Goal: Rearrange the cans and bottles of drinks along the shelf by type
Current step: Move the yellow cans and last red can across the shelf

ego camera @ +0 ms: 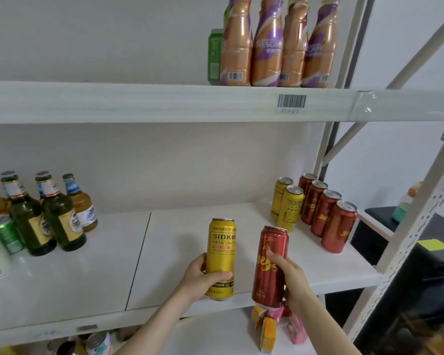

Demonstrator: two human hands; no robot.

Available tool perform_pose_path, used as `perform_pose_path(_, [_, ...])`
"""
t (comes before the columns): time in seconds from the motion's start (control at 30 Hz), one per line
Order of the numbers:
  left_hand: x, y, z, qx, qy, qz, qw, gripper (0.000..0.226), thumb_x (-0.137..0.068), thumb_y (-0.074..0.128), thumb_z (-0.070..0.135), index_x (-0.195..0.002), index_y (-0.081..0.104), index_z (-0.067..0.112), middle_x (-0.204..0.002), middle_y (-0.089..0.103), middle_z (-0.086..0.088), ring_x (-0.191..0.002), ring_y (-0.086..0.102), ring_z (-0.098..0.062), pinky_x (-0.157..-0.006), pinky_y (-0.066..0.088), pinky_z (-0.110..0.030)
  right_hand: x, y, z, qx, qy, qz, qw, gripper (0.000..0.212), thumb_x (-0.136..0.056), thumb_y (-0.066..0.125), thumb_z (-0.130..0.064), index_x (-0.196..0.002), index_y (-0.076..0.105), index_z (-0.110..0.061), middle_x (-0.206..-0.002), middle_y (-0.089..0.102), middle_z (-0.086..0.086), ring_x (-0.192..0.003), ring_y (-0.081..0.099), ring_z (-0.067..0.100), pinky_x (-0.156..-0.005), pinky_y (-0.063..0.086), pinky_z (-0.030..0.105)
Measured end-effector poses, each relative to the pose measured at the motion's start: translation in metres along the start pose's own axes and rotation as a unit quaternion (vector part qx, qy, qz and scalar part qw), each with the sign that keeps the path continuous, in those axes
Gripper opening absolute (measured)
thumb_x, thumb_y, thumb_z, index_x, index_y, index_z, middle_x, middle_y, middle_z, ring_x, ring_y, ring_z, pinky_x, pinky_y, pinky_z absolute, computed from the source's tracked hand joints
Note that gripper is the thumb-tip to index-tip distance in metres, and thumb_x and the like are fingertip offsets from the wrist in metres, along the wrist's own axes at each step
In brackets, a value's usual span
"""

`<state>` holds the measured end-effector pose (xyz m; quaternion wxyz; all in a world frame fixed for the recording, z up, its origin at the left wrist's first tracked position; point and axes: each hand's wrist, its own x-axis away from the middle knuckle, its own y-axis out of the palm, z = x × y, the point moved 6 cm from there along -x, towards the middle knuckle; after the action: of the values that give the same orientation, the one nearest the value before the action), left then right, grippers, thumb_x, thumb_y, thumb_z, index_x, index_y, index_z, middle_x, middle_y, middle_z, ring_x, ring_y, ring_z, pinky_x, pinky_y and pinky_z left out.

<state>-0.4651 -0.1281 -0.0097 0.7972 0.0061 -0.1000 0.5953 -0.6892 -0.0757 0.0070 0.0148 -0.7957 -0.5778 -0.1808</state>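
My left hand (203,276) grips a tall yellow can (222,254) upright above the front of the white middle shelf (87,278). My right hand (292,280) holds a red can (269,265) beside it, slightly tilted. At the shelf's right end stand two yellow cans (289,203) and, next to them, a row of several red cans (328,213). Green and amber glass bottles (49,213) cluster at the left end, with a green can (7,234) in front.
The upper shelf (164,101) carries several brown-and-purple coffee bottles (269,44) and a green bottle (214,55). Cans and cartons (267,326) lie on the shelf below. A perforated shelf upright (408,239) stands at the right, with a black surface behind it.
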Motion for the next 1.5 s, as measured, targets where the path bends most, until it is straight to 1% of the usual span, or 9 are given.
perform_pose_path(0.43, [-0.019,0.203,0.016,0.04,-0.011,0.014,0.999,0.077,-0.043,0.088,0.044,-0.114,0.064,0.024,-0.106,0.075,-0.002,-0.094,0.073,-0.017,-0.076,0.058,-0.03,-0.016,-0.189,-0.053,0.023,0.008,-0.046,0.999,0.036,-0.078,0.077,-0.025,-0.111,0.068,-0.013,-0.098,0.076,0.012,-0.092,0.071,0.029,-0.068,0.052,0.034])
perform_pose_path(0.67, [-0.03,0.271,0.021,0.032,-0.021,0.018,0.999,0.079,-0.043,0.09,0.042,-0.115,0.064,0.023,-0.103,0.076,0.001,-0.093,0.073,-0.017,-0.082,0.059,-0.036,-0.024,-0.256,-0.073,0.025,0.002,-0.052,0.998,0.033,-0.083,0.073,-0.022,-0.113,0.063,-0.014,-0.103,0.071,0.013,-0.09,0.068,0.025,-0.062,0.049,0.032])
perform_pose_path(0.77, [-0.038,0.283,0.025,0.028,-0.019,0.03,0.999,0.074,-0.046,0.091,0.039,-0.114,0.064,0.025,-0.104,0.076,0.001,-0.095,0.073,-0.018,-0.088,0.059,-0.042,-0.034,-0.269,-0.079,0.033,-0.007,-0.06,0.998,0.036,-0.083,0.073,-0.023,-0.116,0.062,-0.014,-0.105,0.07,0.011,-0.093,0.066,0.024,-0.063,0.048,0.032])
perform_pose_path(1.03, [-0.065,0.275,0.041,0.011,-0.007,0.078,0.997,0.064,-0.055,0.093,0.025,-0.111,0.064,0.027,-0.106,0.074,0.003,-0.096,0.071,-0.015,-0.082,0.057,-0.034,-0.064,-0.273,-0.089,0.051,-0.035,-0.076,0.995,0.041,-0.077,0.079,-0.024,-0.116,0.065,-0.019,-0.107,0.072,0.007,-0.097,0.067,0.023,-0.07,0.049,0.033])
perform_pose_path(1.1, [-0.071,0.272,0.046,0.003,0.002,0.091,0.996,0.057,-0.063,0.091,0.016,-0.111,0.063,0.028,-0.106,0.073,0.004,-0.096,0.07,-0.013,-0.078,0.056,-0.029,-0.072,-0.27,-0.091,0.058,-0.04,-0.08,0.994,0.048,-0.073,0.084,-0.029,-0.116,0.065,-0.022,-0.108,0.072,0.006,-0.1,0.067,0.023,-0.074,0.051,0.035])
perform_pose_path(1.2, [-0.083,0.263,0.048,-0.014,0.01,0.106,0.994,0.059,-0.062,0.092,0.019,-0.11,0.061,0.032,-0.106,0.072,0.008,-0.099,0.069,-0.012,-0.085,0.056,-0.034,-0.082,-0.263,-0.096,0.065,-0.059,-0.088,0.992,0.063,-0.061,0.086,-0.035,-0.118,0.064,-0.022,-0.109,0.073,0.003,-0.102,0.067,0.023,-0.082,0.052,0.039])
perform_pose_path(1.27, [-0.091,0.256,0.046,-0.021,0.011,0.121,0.992,0.064,-0.056,0.094,0.025,-0.11,0.061,0.034,-0.106,0.072,0.009,-0.099,0.068,-0.012,-0.087,0.056,-0.036,-0.089,-0.258,-0.098,0.064,-0.073,-0.092,0.991,0.058,-0.065,0.088,-0.03,-0.117,0.063,-0.022,-0.109,0.072,0.002,-0.103,0.067,0.023,-0.085,0.052,0.039])
perform_pose_path(1.37, [-0.103,0.249,0.041,-0.027,0.015,0.137,0.99,0.069,-0.049,0.094,0.031,-0.109,0.061,0.036,-0.106,0.072,0.01,-0.098,0.069,-0.012,-0.088,0.057,-0.039,-0.097,-0.252,-0.098,0.063,-0.096,-0.097,0.989,0.043,-0.075,0.081,-0.02,-0.114,0.063,-0.024,-0.108,0.072,0.0,-0.103,0.067,0.02,-0.08,0.051,0.031])
perform_pose_path(1.5, [-0.116,0.244,0.034,-0.042,0.021,0.152,0.987,0.072,-0.047,0.094,0.031,-0.11,0.058,0.037,-0.109,0.07,0.01,-0.099,0.068,-0.012,-0.089,0.057,-0.04,-0.103,-0.249,-0.093,0.061,-0.121,-0.09,0.987,0.038,-0.076,0.081,-0.014,-0.107,0.064,-0.027,-0.103,0.073,-0.003,-0.097,0.067,0.013,-0.073,0.049,0.023])
